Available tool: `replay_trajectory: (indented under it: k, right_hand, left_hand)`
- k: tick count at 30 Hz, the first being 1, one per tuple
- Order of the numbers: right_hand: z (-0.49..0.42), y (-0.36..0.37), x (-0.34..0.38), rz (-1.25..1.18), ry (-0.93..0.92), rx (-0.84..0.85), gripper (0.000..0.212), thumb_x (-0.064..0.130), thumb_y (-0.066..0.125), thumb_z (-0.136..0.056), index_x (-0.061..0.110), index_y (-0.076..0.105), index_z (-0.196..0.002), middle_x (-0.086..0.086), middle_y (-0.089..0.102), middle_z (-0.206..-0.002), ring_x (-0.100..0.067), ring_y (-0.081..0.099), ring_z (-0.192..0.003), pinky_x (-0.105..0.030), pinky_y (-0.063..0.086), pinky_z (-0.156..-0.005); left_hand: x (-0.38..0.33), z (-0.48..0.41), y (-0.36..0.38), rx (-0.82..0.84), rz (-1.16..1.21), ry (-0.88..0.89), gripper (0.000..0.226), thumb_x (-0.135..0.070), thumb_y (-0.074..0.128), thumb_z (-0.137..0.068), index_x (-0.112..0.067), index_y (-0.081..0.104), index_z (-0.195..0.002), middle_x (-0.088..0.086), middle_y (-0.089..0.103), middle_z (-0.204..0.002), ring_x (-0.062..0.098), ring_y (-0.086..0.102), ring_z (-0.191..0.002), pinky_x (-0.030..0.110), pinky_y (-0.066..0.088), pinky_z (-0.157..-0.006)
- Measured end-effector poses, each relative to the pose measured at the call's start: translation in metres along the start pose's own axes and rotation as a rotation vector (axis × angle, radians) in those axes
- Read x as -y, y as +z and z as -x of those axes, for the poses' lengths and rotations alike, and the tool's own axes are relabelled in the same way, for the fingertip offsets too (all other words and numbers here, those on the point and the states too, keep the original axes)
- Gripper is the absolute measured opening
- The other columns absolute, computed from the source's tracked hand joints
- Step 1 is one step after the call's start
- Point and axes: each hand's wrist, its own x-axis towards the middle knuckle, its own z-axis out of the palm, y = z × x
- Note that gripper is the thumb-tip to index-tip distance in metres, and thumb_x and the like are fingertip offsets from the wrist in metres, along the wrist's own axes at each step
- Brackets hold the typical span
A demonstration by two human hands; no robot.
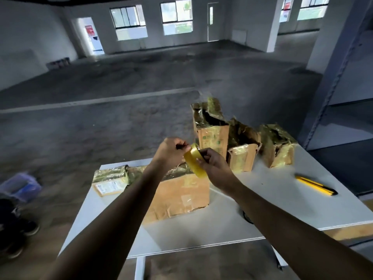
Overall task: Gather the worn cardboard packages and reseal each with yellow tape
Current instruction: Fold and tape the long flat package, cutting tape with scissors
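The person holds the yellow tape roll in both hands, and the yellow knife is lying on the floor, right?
Not quite. The head view shows the left hand and right hand on the yellow tape roll, but the yellow knife lies on the white table instead.

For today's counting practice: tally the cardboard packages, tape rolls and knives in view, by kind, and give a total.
cardboard packages: 5
yellow tape roll: 1
utility knife: 1
Total: 7
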Motion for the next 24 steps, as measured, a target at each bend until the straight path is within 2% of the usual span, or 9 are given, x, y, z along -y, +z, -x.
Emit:
replay_trajectory:
  k: [3,5,7,10,13,16,19,22,24]
  right_hand:
    - [-0.002,0.014,0.004,0.049,-0.004,0.051,0.017,0.010,0.054,-0.101,0.005,0.058,-0.116,-0.009,0.066,-0.103,-0.016,0.060,-0.091,-0.027,0.050,-0.074]
    - [-0.005,0.024,0.007,0.083,-0.017,0.084,0.019,0.018,0.056,-0.100,0.010,0.059,-0.117,-0.007,0.069,-0.107,-0.021,0.065,-0.096,-0.039,0.054,-0.080]
    - [-0.008,0.034,0.010,0.127,-0.032,0.129,0.025,0.023,0.058,-0.099,0.015,0.058,-0.122,-0.004,0.070,-0.112,-0.021,0.067,-0.101,-0.042,0.055,-0.084]
    - [-0.011,0.047,0.016,0.222,-0.039,0.199,0.035,0.024,0.060,-0.099,0.017,0.053,-0.133,0.000,0.066,-0.117,-0.011,0.066,-0.100,-0.025,0.056,-0.079]
    - [-0.017,0.057,0.020,0.346,-0.069,0.224,0.043,0.027,0.060,-0.098,0.015,0.051,-0.138,-0.002,0.065,-0.121,-0.013,0.064,-0.104,-0.014,0.051,-0.073]
    - [-0.023,0.067,0.025,0.384,-0.047,0.198,0.038,0.031,0.061,-0.097,0.014,0.058,-0.131,-0.007,0.069,-0.117,-0.020,0.067,-0.100,-0.037,0.057,-0.083]
    - [-0.031,0.075,0.028,0.396,-0.007,0.171,0.029,0.032,0.061,-0.096,0.009,0.066,-0.114,-0.013,0.072,-0.100,-0.029,0.071,-0.087,-0.055,0.057,-0.079]
    - [-0.035,0.085,0.034,0.448,-0.025,0.175,0.032,0.033,0.061,-0.097,0.007,0.065,-0.116,-0.011,0.071,-0.103,-0.025,0.068,-0.090,-0.044,0.058,-0.078]
    - [-0.038,0.090,0.036,0.465,-0.058,0.172,0.022,0.029,0.060,-0.098,0.011,0.066,-0.109,-0.010,0.070,-0.101,-0.020,0.065,-0.089,-0.033,0.051,-0.073]
  left_hand:
    - [0.015,0.004,-0.014,0.036,-0.158,-0.026,0.038,-0.010,0.055,-0.098,-0.017,0.048,-0.061,-0.007,0.043,-0.058,0.014,0.040,-0.061,0.022,0.032,-0.051]
    - [0.021,0.007,-0.023,0.011,-0.215,-0.044,0.038,-0.012,0.052,-0.098,-0.018,0.044,-0.062,-0.004,0.044,-0.060,0.020,0.044,-0.068,0.033,0.029,-0.055]
    - [0.025,0.012,-0.031,-0.037,-0.262,-0.069,0.024,-0.014,0.050,-0.099,-0.013,0.055,-0.075,0.003,0.055,-0.072,0.027,0.053,-0.077,0.030,0.031,-0.062]
    - [0.035,0.019,-0.039,-0.115,-0.270,-0.051,0.015,-0.013,0.050,-0.099,-0.003,0.061,-0.100,0.016,0.065,-0.094,0.033,0.058,-0.089,0.033,0.037,-0.068]
    - [0.048,0.027,-0.045,-0.164,-0.302,0.016,0.012,-0.011,0.051,-0.097,-0.001,0.057,-0.100,0.023,0.065,-0.099,0.041,0.059,-0.092,0.045,0.045,-0.075]
    - [0.054,0.029,-0.055,-0.187,-0.295,0.069,0.007,-0.007,0.052,-0.096,-0.003,0.056,-0.096,0.021,0.064,-0.097,0.041,0.057,-0.091,0.045,0.044,-0.076]
    - [0.059,0.028,-0.066,-0.192,-0.271,0.117,0.010,-0.006,0.052,-0.096,-0.013,0.051,-0.089,0.009,0.058,-0.092,0.036,0.056,-0.093,0.043,0.042,-0.080]
    - [0.071,0.022,-0.077,-0.183,-0.167,0.082,0.018,-0.002,0.049,-0.096,-0.015,0.048,-0.084,-0.001,0.057,-0.081,0.034,0.061,-0.088,0.044,0.049,-0.077]
    - [0.078,0.020,-0.083,-0.209,-0.092,0.069,0.012,-0.011,0.056,-0.096,-0.017,0.049,-0.089,-0.001,0.062,-0.082,0.029,0.062,-0.083,0.043,0.053,-0.076]
